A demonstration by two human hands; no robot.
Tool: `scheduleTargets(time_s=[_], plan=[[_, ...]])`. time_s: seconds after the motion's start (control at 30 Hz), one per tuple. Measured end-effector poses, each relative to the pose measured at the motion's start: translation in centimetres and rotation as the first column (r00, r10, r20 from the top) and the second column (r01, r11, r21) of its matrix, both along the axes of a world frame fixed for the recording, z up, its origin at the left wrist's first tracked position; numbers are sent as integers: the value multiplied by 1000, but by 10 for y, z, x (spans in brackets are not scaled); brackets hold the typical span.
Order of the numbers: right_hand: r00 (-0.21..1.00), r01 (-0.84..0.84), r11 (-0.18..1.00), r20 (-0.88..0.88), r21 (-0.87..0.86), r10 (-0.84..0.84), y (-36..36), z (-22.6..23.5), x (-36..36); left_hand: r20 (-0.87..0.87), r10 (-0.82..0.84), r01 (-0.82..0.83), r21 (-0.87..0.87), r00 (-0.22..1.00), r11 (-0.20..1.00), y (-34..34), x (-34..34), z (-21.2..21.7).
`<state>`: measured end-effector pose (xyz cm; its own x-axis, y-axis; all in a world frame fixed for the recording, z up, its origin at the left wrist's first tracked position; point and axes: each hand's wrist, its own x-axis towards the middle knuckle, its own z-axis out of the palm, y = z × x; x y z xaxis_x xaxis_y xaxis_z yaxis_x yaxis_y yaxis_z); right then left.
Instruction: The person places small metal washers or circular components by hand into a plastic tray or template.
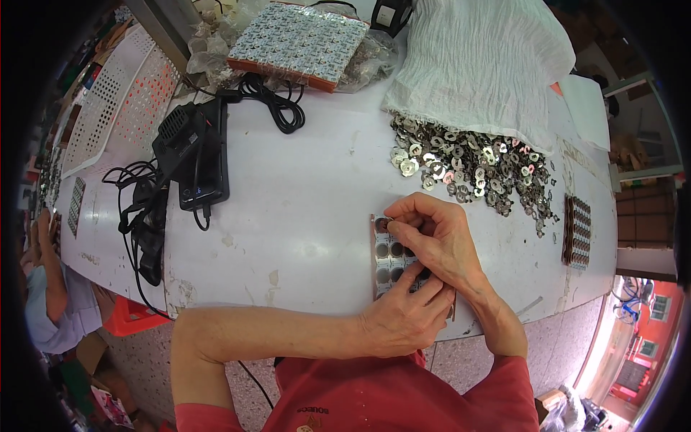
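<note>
Both our hands work on the grey card strip of round sockets (389, 253) lying on the white counter (302, 216): right hand (435, 237) fingers pinch a small metal ring (382, 224), left hand (403, 317) presses the strip's near end. Light, thin, slippery; best pinched by its edges.

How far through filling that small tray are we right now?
Done: one filled tray sits at the right. In hand: the right hand presses a metal ring into the gridded tray; the left hand steadies it. Left: visible cells look empty, and a big ring pile remains.
</note>
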<state>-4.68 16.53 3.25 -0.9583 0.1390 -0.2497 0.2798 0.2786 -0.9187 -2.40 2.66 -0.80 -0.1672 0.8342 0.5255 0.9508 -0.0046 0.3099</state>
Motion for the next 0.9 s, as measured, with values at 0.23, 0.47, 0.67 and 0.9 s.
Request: scheduleTargets(time_s=[0.23,0.47,0.67,0.9], plan=[[1000,18,997,-24,74,-17,-6,0,1,1,12,-12,-4,1000,1000,0,1,-1],[1000,13,993,-30,120,-9,-7,0,1,10,15,-15,1,1000,1000,1,3,-3],[999,19,989,-28,144,-15,-7,-2,0,10,24,-24,24,1000,999,1,3,-3],[998,53,991,-22,121,-51,-8,-2,0,8,33,-33,42,999,999,2,4,-4]])
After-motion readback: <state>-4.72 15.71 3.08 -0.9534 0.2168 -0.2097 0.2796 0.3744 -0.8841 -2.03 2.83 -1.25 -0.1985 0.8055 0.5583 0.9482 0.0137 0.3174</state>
